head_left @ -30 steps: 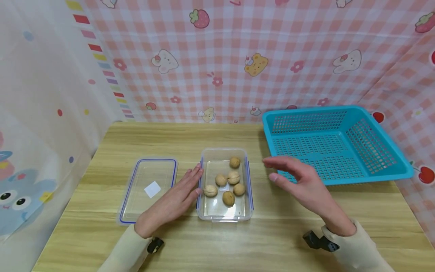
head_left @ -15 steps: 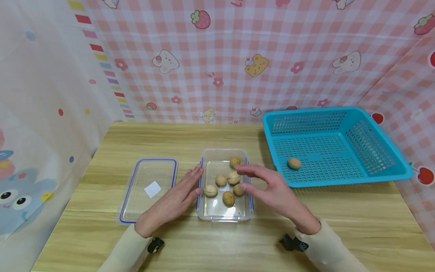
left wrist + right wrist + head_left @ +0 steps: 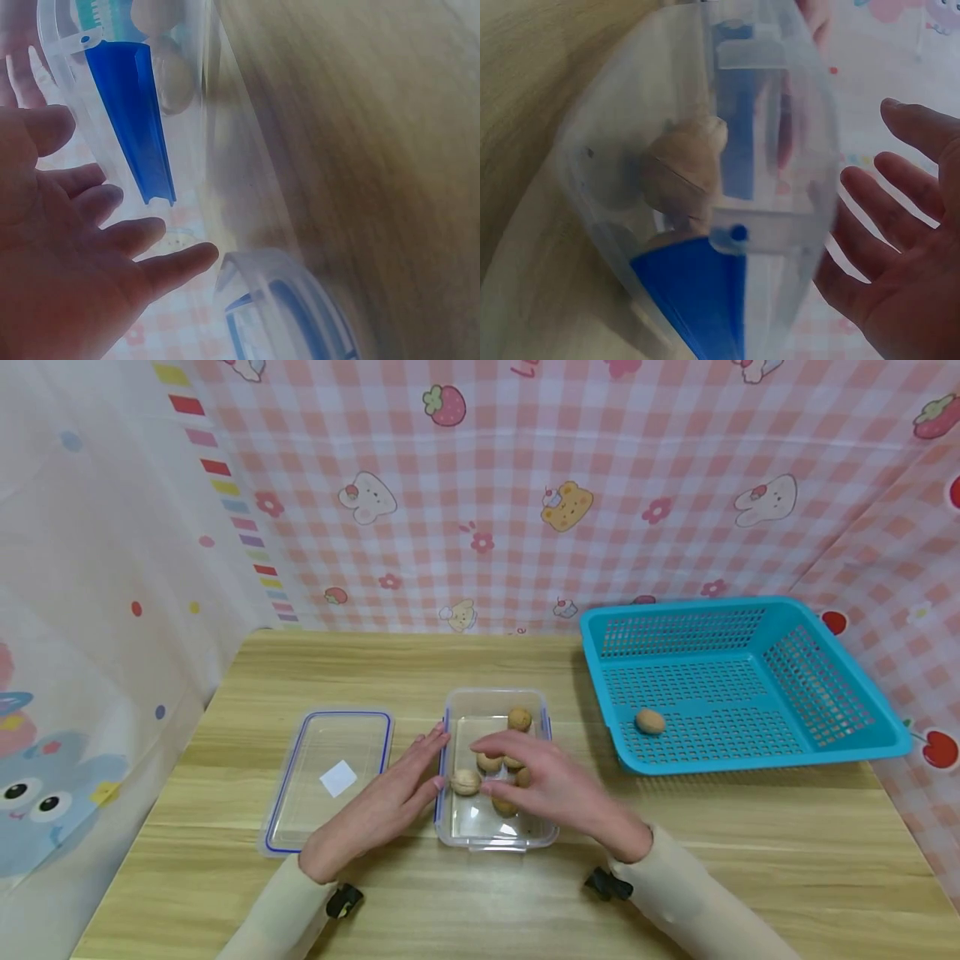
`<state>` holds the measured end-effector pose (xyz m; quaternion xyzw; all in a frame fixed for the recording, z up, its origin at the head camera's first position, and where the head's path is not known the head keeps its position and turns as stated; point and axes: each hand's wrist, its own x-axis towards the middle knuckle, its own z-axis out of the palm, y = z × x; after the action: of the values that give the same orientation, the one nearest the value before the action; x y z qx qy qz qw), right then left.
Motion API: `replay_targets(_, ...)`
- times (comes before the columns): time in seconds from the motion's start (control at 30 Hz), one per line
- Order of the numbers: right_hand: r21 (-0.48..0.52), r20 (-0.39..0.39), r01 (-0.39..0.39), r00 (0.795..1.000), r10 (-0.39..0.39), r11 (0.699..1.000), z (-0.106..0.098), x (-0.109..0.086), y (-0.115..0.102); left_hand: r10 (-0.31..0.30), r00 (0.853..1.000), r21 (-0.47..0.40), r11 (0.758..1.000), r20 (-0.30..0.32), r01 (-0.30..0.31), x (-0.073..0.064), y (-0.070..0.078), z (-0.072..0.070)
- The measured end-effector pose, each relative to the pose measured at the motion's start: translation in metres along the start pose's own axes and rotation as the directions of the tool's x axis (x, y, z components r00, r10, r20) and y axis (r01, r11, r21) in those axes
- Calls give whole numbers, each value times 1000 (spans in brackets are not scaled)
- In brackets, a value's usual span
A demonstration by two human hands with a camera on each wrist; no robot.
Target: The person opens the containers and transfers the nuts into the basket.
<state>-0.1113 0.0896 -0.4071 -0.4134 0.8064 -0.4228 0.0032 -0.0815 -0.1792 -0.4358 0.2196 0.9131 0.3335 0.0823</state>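
Note:
A clear plastic food container (image 3: 495,700) with blue side latches stands mid-table and holds several walnuts (image 3: 465,782). My left hand (image 3: 382,810) lies along its left side, fingers extended, fingertips right at the rim. In the left wrist view those fingers spread near a blue latch (image 3: 127,120). Over the container is my right hand (image 3: 558,785), thumb and fingers apart, hiding part of the walnuts. The right wrist view shows this hand (image 3: 907,247) above the rim with nothing in its grasp. One more walnut (image 3: 649,721) lies in the blue basket (image 3: 750,760).
The container's flat lid (image 3: 300,777), edged with a blue seal, lies on the wooden table (image 3: 420,902) to the left, partly under my left forearm. The basket fills the back right. A pink checked cloth (image 3: 480,485) hangs behind the table.
My right hand has moved left from the basket's near edge to over the container. A walnut now shows in the basket where the hand was. My left hand has stayed put.

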Motion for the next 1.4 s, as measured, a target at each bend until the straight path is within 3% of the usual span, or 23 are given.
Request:
replay_targets(0.27,7,104,-76,992,75,997,11,10,4,-2,1000,-8,1000,3,2,0,0,-1)
replay_targets(0.73,-119,185,-87,977,108,989,22,19,7,-4,1000,-13,1000,9,4,0,-1,-1)
replay_targets(1.4,-210,315,-145,926,207,967,29,29,12,-7,1000,-7,1000,8,7,0,-1,0)
